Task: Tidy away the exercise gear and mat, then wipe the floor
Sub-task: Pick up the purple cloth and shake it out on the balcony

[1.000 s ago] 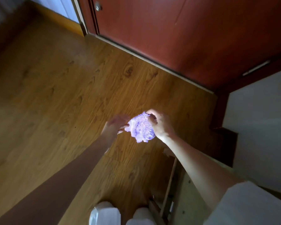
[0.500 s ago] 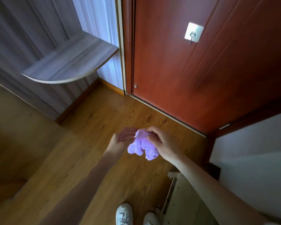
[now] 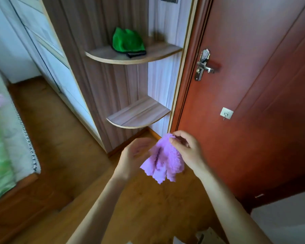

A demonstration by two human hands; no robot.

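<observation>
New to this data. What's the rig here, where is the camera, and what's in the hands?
No robot here: a person works with bare hands. The one camera is worn on the head, looking forward and down, so both forearms reach in from the bottom edge.

The right hand pinches a bunched purple cloth at its top, and the rest hangs loose. The left hand is close beside the cloth with relaxed fingers; it is blurred, so contact is unclear.

Around them: a wooden floor, a red-brown door with a metal handle, and two corner shelves. The upper shelf carries a green cloth; nothing shows on the lower shelf.
</observation>
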